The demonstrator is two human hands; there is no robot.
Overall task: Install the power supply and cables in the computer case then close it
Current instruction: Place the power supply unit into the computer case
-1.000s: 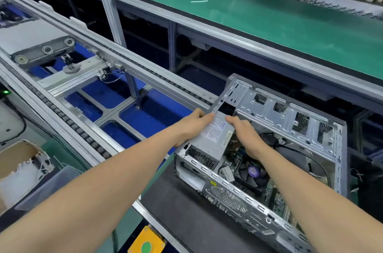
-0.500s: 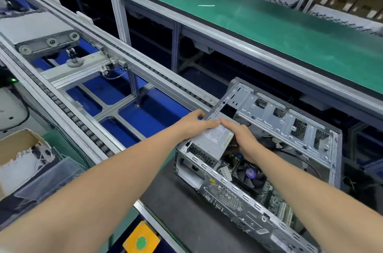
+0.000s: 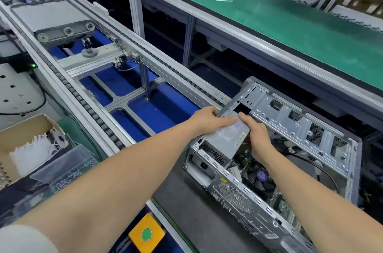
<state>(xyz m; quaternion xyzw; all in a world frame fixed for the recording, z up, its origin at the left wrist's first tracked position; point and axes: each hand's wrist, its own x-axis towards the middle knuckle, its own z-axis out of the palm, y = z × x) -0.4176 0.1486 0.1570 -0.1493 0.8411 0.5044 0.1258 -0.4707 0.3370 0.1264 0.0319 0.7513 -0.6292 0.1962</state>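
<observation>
While power supply (image 3: 224,139) tilts in case (image 3: 290,126) | left hand (image 3: 207,121) grips it | right hand (image 3: 259,138) grips it

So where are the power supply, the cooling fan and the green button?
power supply (image 3: 225,138), head view, its labelled top face.
cooling fan (image 3: 261,175), head view, its purple hub.
green button (image 3: 146,234), head view, its round middle.

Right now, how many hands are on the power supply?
2. The left hand grips the far end of the power supply; the right hand holds its right side, above the open case.
</observation>
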